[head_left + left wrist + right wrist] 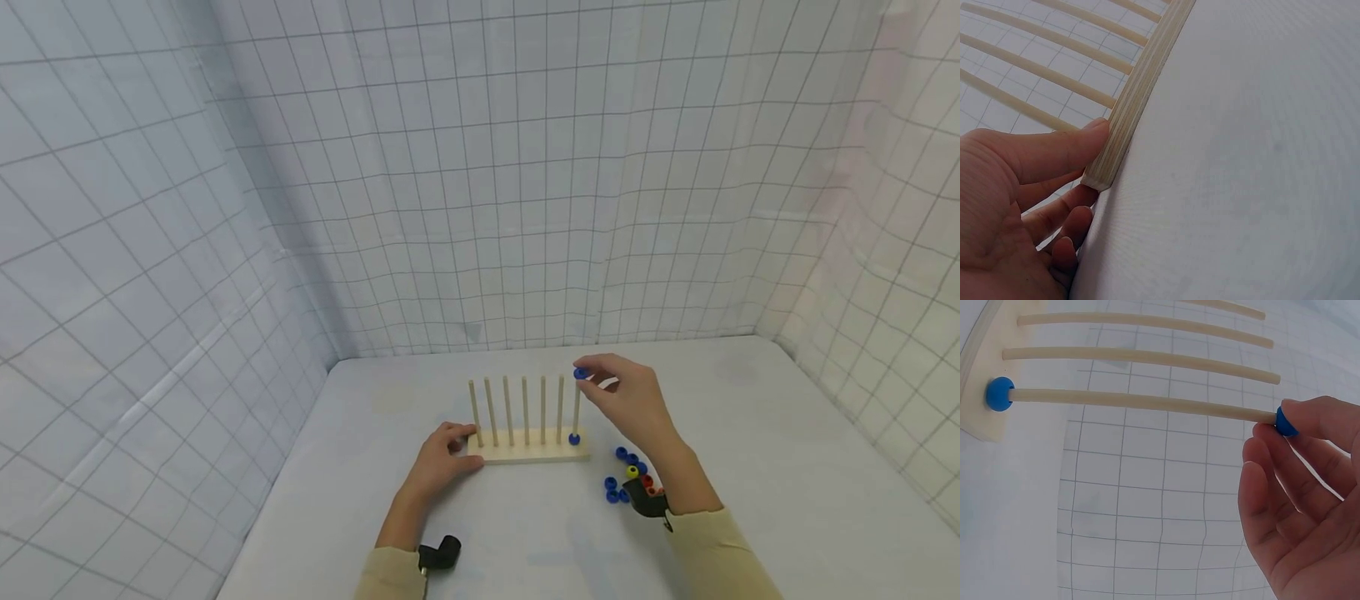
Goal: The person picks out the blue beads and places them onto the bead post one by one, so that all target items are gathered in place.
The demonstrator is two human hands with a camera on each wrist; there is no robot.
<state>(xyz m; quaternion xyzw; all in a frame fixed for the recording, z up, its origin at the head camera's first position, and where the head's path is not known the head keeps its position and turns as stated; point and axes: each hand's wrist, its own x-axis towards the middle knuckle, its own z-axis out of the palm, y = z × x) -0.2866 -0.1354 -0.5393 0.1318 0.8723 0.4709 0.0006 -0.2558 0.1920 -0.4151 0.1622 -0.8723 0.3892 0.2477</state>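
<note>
While white cloth walls [495,183] ruled with thin dark grid lines close in the left, back and right sides, a pale desk [517,533] spreads below them, its far edge meeting the back wall. On it stands a wooden rack [531,453], a light flat base carrying a row of seven upright pegs, of which the rightmost peg [577,409] has a blue bead [574,439] seated at its foot.

The left hand [441,454] lies low at the rack's left end, its forearm reaching in from the near side; the thumb presses the near edge and the other fingers reach round the end, so the base is gripped between them. Raised above the right end, the right hand [622,392] bends toward the rack and pinches a second blue bead [581,373] between thumb and forefinger, right at the tip of that peg; whether the tip has entered the hole cannot be told. Its remaining fingers curl loosely. Beneath the right forearm, loose blue beads [611,483], a yellow bead [632,472] and some red beads [648,481] lie close together on the desk, partly covered by a black wrist camera [647,502]. Pale yellow sleeves [716,550] cover both forearms.
</note>
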